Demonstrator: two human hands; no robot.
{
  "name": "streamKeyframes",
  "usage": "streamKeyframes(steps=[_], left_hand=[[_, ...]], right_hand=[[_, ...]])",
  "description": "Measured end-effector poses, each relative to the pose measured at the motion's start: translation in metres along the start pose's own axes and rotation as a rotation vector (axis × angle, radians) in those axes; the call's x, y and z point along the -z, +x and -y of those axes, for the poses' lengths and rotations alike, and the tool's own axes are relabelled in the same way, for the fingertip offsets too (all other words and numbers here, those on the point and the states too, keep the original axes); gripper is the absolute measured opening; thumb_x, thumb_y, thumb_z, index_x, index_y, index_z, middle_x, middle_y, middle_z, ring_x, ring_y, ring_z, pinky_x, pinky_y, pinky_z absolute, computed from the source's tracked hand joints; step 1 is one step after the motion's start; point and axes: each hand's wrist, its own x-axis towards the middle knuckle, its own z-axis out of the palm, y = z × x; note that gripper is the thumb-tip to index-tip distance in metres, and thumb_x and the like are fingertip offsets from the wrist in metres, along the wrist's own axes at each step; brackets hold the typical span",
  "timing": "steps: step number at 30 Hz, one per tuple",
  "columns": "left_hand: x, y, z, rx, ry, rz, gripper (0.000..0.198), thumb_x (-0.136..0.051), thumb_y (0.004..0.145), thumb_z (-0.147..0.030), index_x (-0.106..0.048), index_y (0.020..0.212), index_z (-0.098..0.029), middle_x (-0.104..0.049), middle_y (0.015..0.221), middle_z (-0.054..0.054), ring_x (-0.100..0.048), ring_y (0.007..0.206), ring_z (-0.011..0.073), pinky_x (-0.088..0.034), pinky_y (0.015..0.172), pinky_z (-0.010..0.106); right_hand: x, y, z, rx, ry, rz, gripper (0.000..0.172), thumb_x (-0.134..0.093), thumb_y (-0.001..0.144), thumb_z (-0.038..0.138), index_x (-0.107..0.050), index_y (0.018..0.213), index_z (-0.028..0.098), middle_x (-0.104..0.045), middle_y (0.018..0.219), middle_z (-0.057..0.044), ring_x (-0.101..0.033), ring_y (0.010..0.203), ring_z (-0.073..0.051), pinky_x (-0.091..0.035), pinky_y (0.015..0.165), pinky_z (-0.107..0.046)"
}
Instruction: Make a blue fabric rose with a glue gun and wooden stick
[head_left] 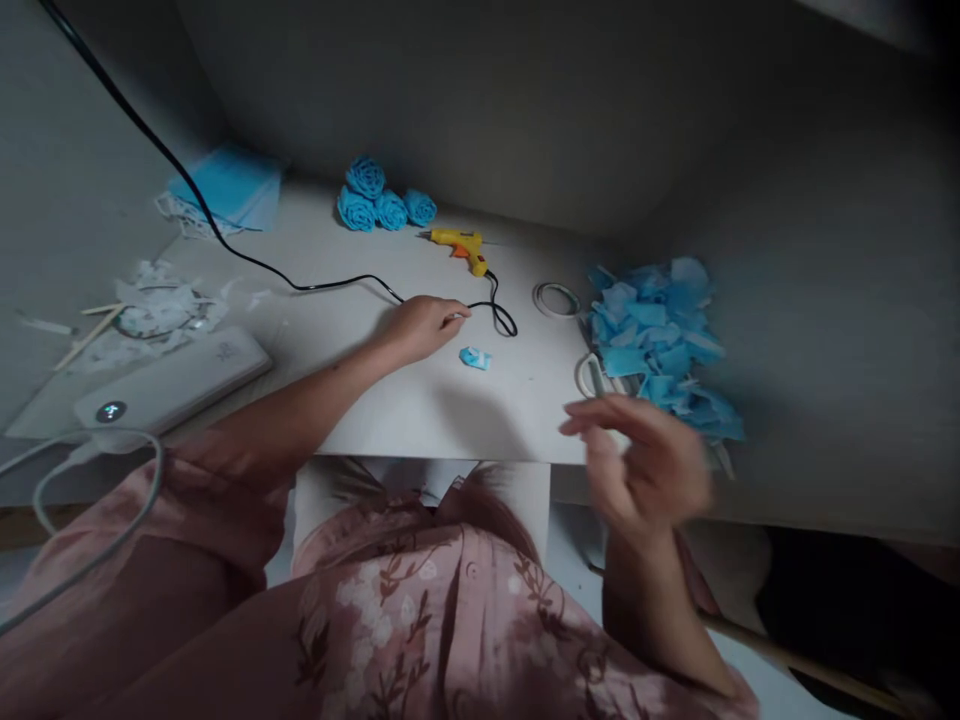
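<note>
My left hand rests on the white table, fingers curled, its fingertips touching the black cord of the yellow glue gun. A small blue folded scrap lies just to the right of it. Blurred by motion, my right hand hovers at the table's front right edge with fingers loosely bent; nothing shows in it. A pile of blue cut pieces lies just beyond that hand. Three blue rolled roses sit at the back.
A white tape roll lies beside the blue pile, a second ring near it. A white power bank with cable sits front left. Paper scraps and sticks lie left, blue sheets back left. Grey walls enclose the table.
</note>
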Motion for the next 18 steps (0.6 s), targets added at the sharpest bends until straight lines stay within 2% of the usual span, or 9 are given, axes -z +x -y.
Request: streamKeyframes(steps=[2, 4, 8, 10, 14, 18], left_hand=[[0.001, 0.0, 0.0, -0.024, 0.004, -0.003, 0.032, -0.06, 0.095, -0.026, -0.082, 0.117, -0.021, -0.081, 0.09, 0.005, -0.069, 0.079, 0.02, -0.046, 0.072, 0.028], [0.002, -0.001, 0.0, -0.049, 0.009, -0.013, 0.031, -0.06, 0.095, -0.027, -0.082, 0.116, -0.02, -0.081, 0.092, 0.006, -0.07, 0.082, 0.0213, -0.047, 0.073, 0.028], [0.002, -0.001, 0.001, -0.089, 0.032, -0.029, 0.028, -0.058, 0.095, -0.026, -0.082, 0.109, -0.022, -0.082, 0.102, 0.006, -0.072, 0.088, 0.0227, -0.048, 0.078, 0.029], [0.001, -0.001, 0.003, -0.107, 0.048, -0.026, 0.027, -0.058, 0.095, -0.027, -0.082, 0.107, -0.023, -0.082, 0.106, 0.006, -0.073, 0.092, 0.0234, -0.049, 0.08, 0.03], [-0.001, 0.0, 0.005, -0.11, 0.09, -0.031, 0.028, -0.057, 0.097, -0.03, -0.082, 0.108, -0.023, -0.083, 0.106, 0.007, -0.074, 0.093, 0.0249, -0.049, 0.08, 0.031], [-0.003, 0.001, 0.007, -0.108, 0.092, -0.034, 0.03, -0.056, 0.097, -0.03, -0.082, 0.111, -0.025, -0.083, 0.112, 0.007, -0.074, 0.098, 0.0263, -0.05, 0.084, 0.032]], right_hand=[[-0.016, 0.002, -0.019, -0.043, 0.035, -0.044, 0.024, -0.06, 0.097, 0.032, -0.071, 0.118, 0.031, -0.08, 0.093, -0.005, -0.072, 0.067, -0.019, -0.061, 0.064, -0.037], [-0.031, -0.001, -0.039, -0.158, 0.13, -0.08, 0.024, -0.059, 0.098, 0.037, -0.069, 0.119, 0.028, -0.076, 0.083, -0.003, -0.066, 0.059, -0.016, -0.056, 0.057, -0.031], [-0.051, -0.012, -0.067, -0.349, 0.236, -0.077, 0.035, -0.054, 0.1, 0.051, -0.069, 0.111, 0.021, -0.07, 0.073, -0.001, -0.061, 0.054, -0.015, -0.051, 0.054, -0.029], [-0.057, -0.015, -0.07, -0.342, 0.164, -0.06, 0.037, -0.051, 0.101, 0.052, -0.071, 0.107, 0.021, -0.071, 0.073, -0.001, -0.062, 0.055, -0.016, -0.052, 0.057, -0.03], [-0.063, -0.019, -0.066, -0.193, -0.067, 0.016, 0.036, -0.048, 0.104, 0.045, -0.076, 0.104, 0.022, -0.076, 0.077, -0.004, -0.069, 0.066, -0.019, -0.055, 0.07, -0.032], [-0.067, -0.021, -0.069, -0.128, -0.197, -0.002, 0.041, -0.042, 0.106, 0.044, -0.077, 0.103, 0.021, -0.079, 0.08, -0.007, -0.072, 0.072, -0.02, -0.054, 0.073, -0.032]])
